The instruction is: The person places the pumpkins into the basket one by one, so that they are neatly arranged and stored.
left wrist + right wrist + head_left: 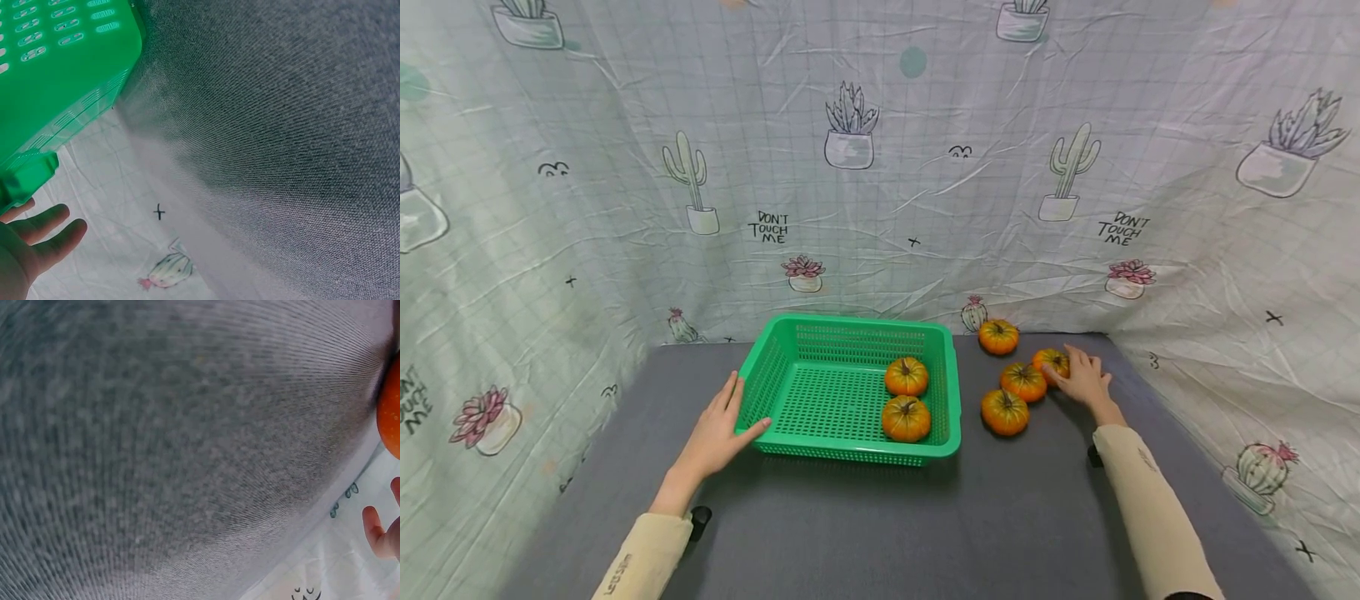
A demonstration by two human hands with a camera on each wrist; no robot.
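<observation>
In the head view my left hand [713, 435] is at the left front corner of a green plastic basket [857, 450], fingers fairly straight along its outer side and thumb over the rim. The left wrist view shows its fingertips [75, 231] near the basket rim. Two small orange pumpkins [906, 377] sit in the basket's right side. Right of the basket, my right hand [1084, 382] holds a small pumpkin [1051, 363] between thumb and fingers. Only that pumpkin's edge and a few fingers show in the right wrist view.
Next to the held pumpkin lie two more pumpkins [1022, 383], with another pumpkin [998, 337] farther back by the curtain. A grey cloth covers the table [865, 533]. Printed curtain [925, 200] hangs behind and at both sides.
</observation>
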